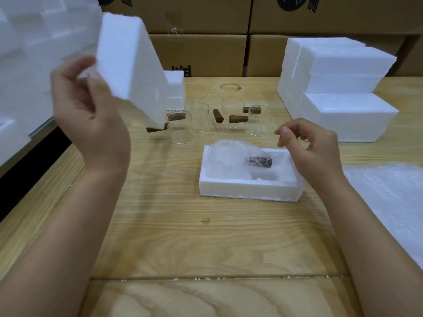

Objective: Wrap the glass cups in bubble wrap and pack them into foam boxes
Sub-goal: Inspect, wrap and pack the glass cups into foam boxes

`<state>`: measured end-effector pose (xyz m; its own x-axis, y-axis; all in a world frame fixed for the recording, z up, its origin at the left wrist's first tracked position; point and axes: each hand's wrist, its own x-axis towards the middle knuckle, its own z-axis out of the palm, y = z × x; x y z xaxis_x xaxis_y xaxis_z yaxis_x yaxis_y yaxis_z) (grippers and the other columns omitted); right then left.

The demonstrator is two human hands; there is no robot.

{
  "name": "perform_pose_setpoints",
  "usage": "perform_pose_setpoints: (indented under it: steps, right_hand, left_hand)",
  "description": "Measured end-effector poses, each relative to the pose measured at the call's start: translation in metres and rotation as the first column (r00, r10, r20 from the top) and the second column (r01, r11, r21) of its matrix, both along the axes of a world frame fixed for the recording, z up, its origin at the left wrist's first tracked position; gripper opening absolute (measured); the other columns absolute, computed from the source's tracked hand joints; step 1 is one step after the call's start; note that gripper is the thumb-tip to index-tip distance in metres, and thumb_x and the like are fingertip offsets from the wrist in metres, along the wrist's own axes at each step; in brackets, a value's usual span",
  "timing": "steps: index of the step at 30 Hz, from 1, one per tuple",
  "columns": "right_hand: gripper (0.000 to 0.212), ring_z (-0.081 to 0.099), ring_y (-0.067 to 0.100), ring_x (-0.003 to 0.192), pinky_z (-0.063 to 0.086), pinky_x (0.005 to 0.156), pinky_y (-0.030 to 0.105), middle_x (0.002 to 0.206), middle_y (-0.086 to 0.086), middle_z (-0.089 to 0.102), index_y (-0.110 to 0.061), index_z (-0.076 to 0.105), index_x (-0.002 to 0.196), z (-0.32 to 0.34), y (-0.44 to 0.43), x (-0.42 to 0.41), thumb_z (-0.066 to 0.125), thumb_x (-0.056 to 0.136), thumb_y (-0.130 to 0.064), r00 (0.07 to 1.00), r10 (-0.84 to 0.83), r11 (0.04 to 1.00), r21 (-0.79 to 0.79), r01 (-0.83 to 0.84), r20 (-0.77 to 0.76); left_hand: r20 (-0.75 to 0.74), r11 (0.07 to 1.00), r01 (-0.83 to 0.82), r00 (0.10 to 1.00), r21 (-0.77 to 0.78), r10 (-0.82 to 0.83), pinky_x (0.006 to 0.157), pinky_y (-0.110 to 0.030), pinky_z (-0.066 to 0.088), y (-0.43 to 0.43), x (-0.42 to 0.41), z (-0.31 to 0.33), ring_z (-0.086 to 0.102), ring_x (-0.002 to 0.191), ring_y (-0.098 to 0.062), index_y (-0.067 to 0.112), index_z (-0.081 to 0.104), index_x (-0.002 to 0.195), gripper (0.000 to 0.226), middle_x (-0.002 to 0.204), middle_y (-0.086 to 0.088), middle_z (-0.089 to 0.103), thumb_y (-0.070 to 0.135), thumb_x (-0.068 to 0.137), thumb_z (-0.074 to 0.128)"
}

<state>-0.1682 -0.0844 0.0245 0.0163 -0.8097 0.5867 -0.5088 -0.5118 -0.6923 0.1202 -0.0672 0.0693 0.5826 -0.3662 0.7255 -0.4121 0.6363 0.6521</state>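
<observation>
An open white foam box half [249, 185] lies on the wooden table in front of me. Inside it rests a glass cup wrapped in bubble wrap [231, 156], its brown handle [258, 161] showing through the wrap. My left hand [89, 120] is raised at the left and grips a white foam lid [132, 65], held tilted in the air. My right hand [309, 147] hovers just right of the box, fingers loosely curled and holding nothing. Several bare glass cups with brown wooden handles [217, 115] stand behind the box.
Stacks of white foam boxes [338, 88] stand at the right and more foam [34, 53] at the far left. A sheet of bubble wrap [393, 202] lies at the right edge. Cardboard cartons [206, 53] line the back.
</observation>
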Motion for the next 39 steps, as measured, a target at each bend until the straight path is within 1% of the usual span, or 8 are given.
perform_pose_setpoints:
  steps: [4, 8, 11, 14, 18, 25, 30, 39]
  right_hand:
    - [0.022, 0.056, 0.005, 0.089, 0.038, 0.076, 0.009, 0.097, -0.004, 0.066, -0.033, 0.058, 0.113, 0.002, 0.0, 0.004, 0.051, 0.093, -0.03, 0.996, 0.042, 0.998, 0.04, -0.045, 0.077]
    - [0.044, 0.052, 0.001, 0.114, 0.042, 0.089, 0.011, 0.134, -0.008, 0.052, -0.052, 0.03, 0.133, 0.01, -0.001, 0.006, 0.041, 0.091, -0.052, 0.954, 0.157, 0.977, 0.101, -0.188, 0.255]
    - [0.043, 0.058, 0.011, 0.104, 0.046, 0.088, 0.025, 0.129, -0.007, 0.057, -0.055, 0.03, 0.133, 0.014, -0.003, 0.001, 0.043, 0.092, -0.053, 0.895, 0.166, 0.958, 0.146, -0.246, 0.413]
    - [0.04, 0.064, 0.008, 0.101, 0.051, 0.083, 0.024, 0.108, -0.014, 0.069, -0.04, 0.045, 0.132, 0.015, -0.004, -0.004, 0.052, 0.093, -0.035, 0.832, 0.18, 0.945, 0.141, -0.293, 0.524]
    - [0.047, 0.064, 0.014, 0.091, 0.054, 0.075, 0.026, 0.092, -0.012, 0.071, -0.045, 0.049, 0.126, 0.021, -0.005, -0.018, 0.058, 0.084, -0.027, 0.789, 0.186, 0.916, 0.186, -0.355, 0.586]
    - [0.037, 0.068, 0.009, 0.076, 0.052, 0.056, 0.021, 0.099, -0.013, 0.072, -0.033, 0.059, 0.116, 0.024, -0.006, -0.034, 0.053, 0.08, -0.027, 0.782, 0.232, 0.775, 0.376, -0.508, 0.578]
    - [0.036, 0.066, 0.008, 0.07, 0.051, 0.051, 0.02, 0.091, -0.012, 0.071, -0.03, 0.059, 0.113, 0.022, -0.004, -0.046, 0.055, 0.077, -0.027, 0.799, 0.258, 0.694, 0.471, -0.545, 0.544]
    - [0.045, 0.06, 0.016, 0.071, 0.052, 0.052, 0.024, 0.094, 0.001, 0.066, -0.022, 0.06, 0.111, 0.015, -0.007, -0.045, 0.067, 0.069, -0.034, 0.869, 0.194, 0.712, 0.544, -0.444, 0.455]
  left_hand:
    - [-0.44, 0.915, 0.398, 0.834, 0.065, -0.332, 0.079, -0.036, 0.056, -0.005, -0.004, 0.001, 0.063, 0.09, -0.017, 0.02, 0.054, 0.119, 0.022, 0.112, -0.01, 0.064, 0.019, 0.098, 0.047]
    - [-0.614, 0.709, 0.699, 0.601, 0.094, -0.512, 0.074, -0.033, 0.056, -0.009, -0.029, -0.011, 0.07, 0.09, -0.019, 0.024, 0.054, 0.122, 0.03, 0.1, -0.002, 0.072, 0.007, 0.099, 0.044]
    - [-0.652, 0.514, 0.838, 0.494, 0.181, -0.575, 0.074, -0.035, 0.058, -0.009, -0.044, -0.024, 0.071, 0.095, -0.024, 0.027, 0.053, 0.129, 0.042, 0.105, -0.008, 0.073, 0.0, 0.098, 0.044]
    - [-0.576, 0.445, 0.847, 0.526, 0.29, -0.626, 0.074, -0.035, 0.058, -0.01, -0.049, -0.03, 0.07, 0.099, -0.023, 0.034, 0.056, 0.126, 0.043, 0.108, -0.003, 0.072, 0.003, 0.098, 0.045]
    - [-0.347, 0.532, 0.729, 0.678, 0.431, -0.648, 0.084, -0.032, 0.055, -0.011, -0.047, -0.036, 0.063, 0.111, -0.01, 0.042, 0.055, 0.128, 0.037, 0.121, 0.013, 0.065, 0.018, 0.1, 0.049]
    - [-0.158, 0.536, 0.745, 0.631, 0.398, -0.759, 0.096, -0.032, 0.046, -0.004, -0.036, -0.045, 0.053, 0.126, -0.013, 0.022, 0.052, 0.133, 0.04, 0.134, 0.007, 0.059, 0.022, 0.095, 0.042]
    - [-0.067, 0.516, 0.738, 0.598, 0.435, -0.799, 0.09, -0.027, 0.048, 0.004, -0.029, -0.055, 0.059, 0.118, -0.019, 0.018, 0.051, 0.12, 0.07, 0.124, -0.001, 0.063, 0.064, 0.071, 0.071]
    - [-0.081, 0.485, 0.723, 0.593, 0.491, -0.801, 0.088, -0.026, 0.049, -0.004, -0.027, -0.066, 0.059, 0.119, -0.018, 0.023, 0.046, 0.132, 0.059, 0.121, 0.0, 0.066, 0.038, 0.077, 0.06]
